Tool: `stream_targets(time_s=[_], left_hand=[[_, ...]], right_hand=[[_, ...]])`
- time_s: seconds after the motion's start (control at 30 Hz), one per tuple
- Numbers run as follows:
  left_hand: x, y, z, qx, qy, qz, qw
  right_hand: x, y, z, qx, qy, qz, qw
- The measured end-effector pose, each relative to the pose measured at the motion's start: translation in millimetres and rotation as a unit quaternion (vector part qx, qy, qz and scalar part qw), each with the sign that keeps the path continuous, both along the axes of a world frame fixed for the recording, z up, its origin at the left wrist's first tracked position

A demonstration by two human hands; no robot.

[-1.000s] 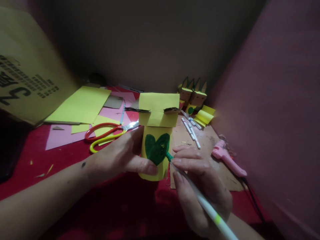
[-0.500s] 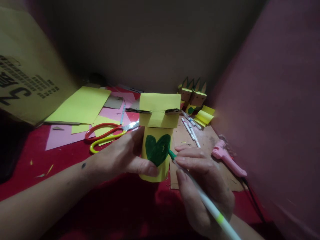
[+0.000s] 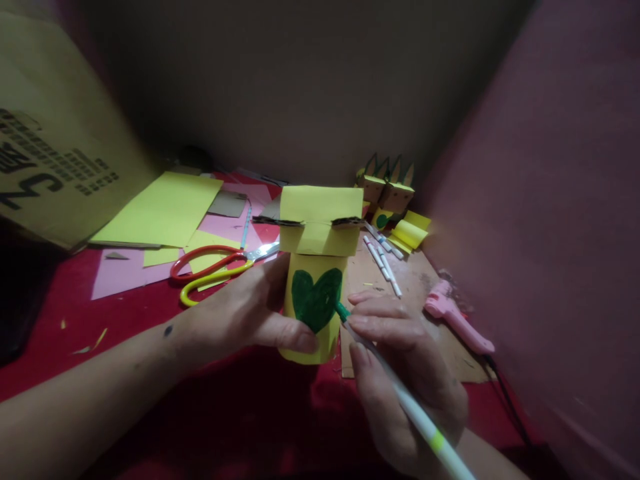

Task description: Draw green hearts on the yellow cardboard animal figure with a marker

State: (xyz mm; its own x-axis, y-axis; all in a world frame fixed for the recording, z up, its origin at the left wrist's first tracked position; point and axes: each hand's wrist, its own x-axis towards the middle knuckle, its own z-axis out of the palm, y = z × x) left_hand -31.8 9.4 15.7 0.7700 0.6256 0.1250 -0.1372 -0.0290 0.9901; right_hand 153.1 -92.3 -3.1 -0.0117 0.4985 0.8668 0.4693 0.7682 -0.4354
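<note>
My left hand grips a yellow paper figure by its tube-shaped lower part, thumb across the front and the other fingers hidden behind. The figure stands upright, with a boxy top and dark cardboard-edged flaps sticking out on both sides. A dark green heart covers much of the tube's front. Between thumb and fingers, my right hand pinches a white marker with a green tip. That tip meets the right edge of the heart; whether it presses on the paper I cannot tell.
Red-and-yellow-handled scissors lie left, near yellow paper sheets. At right are several markers on a cardboard sheet, a pink glue gun and a rolled yellow paper. Small cardboard figures stand behind. A brown box rises far left.
The marker tip has shifted very slightly down along the heart's right edge. Otherwise both hands and the paper figure hold nearly the same place.
</note>
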Motion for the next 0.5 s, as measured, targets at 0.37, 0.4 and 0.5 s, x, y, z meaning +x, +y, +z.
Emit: stream_targets(time_s=[0.37,0.4,0.5], left_hand=[[-1.2,1.8,-5.8,0.009,-0.008,0.005,1.0],[-1.0,1.9,-5.8,0.012,-0.012,0.007,1.0],[-0.3,2.4,-5.4,0.014,0.0,0.013,1.0]], right_hand=[[0.7,0.2,1.1,-0.004,-0.012,0.013,1.0],[0.7,-0.2,0.6,-0.009,-0.006,0.006,1.0],[1.0,-0.9,-0.6,-0.014,0.008,-0.007,1.0]])
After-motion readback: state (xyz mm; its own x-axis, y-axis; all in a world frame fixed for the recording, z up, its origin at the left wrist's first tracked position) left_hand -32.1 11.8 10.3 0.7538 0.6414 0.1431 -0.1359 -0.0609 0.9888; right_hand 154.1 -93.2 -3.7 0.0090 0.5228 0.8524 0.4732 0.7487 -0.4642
